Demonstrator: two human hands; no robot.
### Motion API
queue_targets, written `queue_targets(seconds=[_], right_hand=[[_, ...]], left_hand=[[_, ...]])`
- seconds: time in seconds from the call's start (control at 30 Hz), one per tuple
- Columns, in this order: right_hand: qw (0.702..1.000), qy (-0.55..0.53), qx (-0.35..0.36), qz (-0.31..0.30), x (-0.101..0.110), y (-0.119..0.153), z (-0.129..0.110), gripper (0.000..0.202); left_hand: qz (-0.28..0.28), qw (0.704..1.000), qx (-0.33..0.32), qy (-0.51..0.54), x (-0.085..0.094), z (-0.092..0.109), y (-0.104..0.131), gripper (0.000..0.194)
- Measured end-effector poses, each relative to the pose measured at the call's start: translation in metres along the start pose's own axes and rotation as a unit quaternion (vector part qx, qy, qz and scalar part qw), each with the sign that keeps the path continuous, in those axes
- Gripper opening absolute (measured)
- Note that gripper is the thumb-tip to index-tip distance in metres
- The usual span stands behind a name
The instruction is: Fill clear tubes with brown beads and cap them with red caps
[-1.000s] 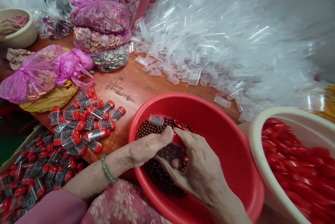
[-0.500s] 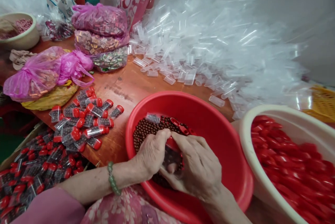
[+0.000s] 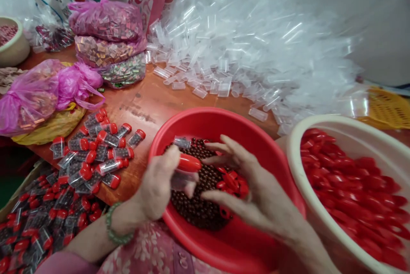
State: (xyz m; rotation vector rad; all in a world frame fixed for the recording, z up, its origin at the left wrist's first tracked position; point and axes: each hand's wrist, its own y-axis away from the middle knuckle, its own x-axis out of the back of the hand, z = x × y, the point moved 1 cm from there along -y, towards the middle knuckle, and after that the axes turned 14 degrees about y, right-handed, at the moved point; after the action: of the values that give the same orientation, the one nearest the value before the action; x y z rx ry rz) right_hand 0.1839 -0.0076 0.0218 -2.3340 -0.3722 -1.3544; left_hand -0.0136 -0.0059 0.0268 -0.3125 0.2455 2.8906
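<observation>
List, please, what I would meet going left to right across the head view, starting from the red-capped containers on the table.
Red-capped containers → left hand → held piece with red top → right hand → cream tub of red pieces.

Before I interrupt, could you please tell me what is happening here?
The person's left hand holds a clear container with a red cap over a red basin of brown beads. The open right hand is beside it, above the beads and red pieces. On the table, filled containers lie to the left, and clear tubes are piled behind.
</observation>
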Motion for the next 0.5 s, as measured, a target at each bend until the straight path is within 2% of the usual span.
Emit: queue_targets(seconds=[0.03, 0.07, 0.13, 0.17, 0.23, 0.3, 0.33, 0.4, 0.43, 0.5], right_hand=[[0.999, 0.0, -0.035, -0.01, 0.001, -0.003, 0.013, 0.069], [0.997, 0.022, -0.06, -0.033, -0.001, -0.006, 0.026, 0.058], [0.986, 0.091, -0.083, -0.115, -0.012, -0.016, 0.051, 0.036], [0.977, 0.122, -0.079, -0.157, -0.019, -0.023, 0.06, 0.033], [0.97, 0.138, -0.076, -0.185, -0.036, -0.037, 0.072, 0.03], [0.969, 0.141, -0.07, -0.193, -0.051, -0.049, 0.076, 0.03], [0.968, 0.141, -0.067, -0.195, -0.058, -0.055, 0.076, 0.031], [0.969, 0.135, -0.06, -0.197, -0.069, -0.063, 0.074, 0.033], [0.97, 0.13, -0.058, -0.197, -0.073, -0.065, 0.073, 0.034], [0.972, 0.118, -0.054, -0.197, -0.078, -0.068, 0.071, 0.035]], left_hand=[[0.007, 1.0, 0.002, 0.009, 0.013, 0.006, 0.002, 0.066], [0.039, 0.999, -0.025, 0.01, 0.029, 0.011, 0.003, 0.062], [0.126, 0.985, -0.083, -0.084, 0.064, 0.018, 0.006, 0.056], [0.183, 0.964, -0.105, -0.162, 0.081, 0.019, 0.008, 0.053], [0.265, 0.889, -0.129, -0.35, 0.111, 0.016, 0.01, 0.044], [0.3, 0.807, -0.153, -0.484, 0.133, 0.01, 0.009, 0.036], [0.308, 0.774, -0.171, -0.526, 0.141, 0.008, 0.009, 0.034], [0.306, 0.732, -0.209, -0.571, 0.149, 0.003, 0.007, 0.034], [0.301, 0.722, -0.228, -0.579, 0.149, 0.001, 0.005, 0.035], [0.287, 0.721, -0.271, -0.569, 0.139, 0.0, 0.003, 0.037]])
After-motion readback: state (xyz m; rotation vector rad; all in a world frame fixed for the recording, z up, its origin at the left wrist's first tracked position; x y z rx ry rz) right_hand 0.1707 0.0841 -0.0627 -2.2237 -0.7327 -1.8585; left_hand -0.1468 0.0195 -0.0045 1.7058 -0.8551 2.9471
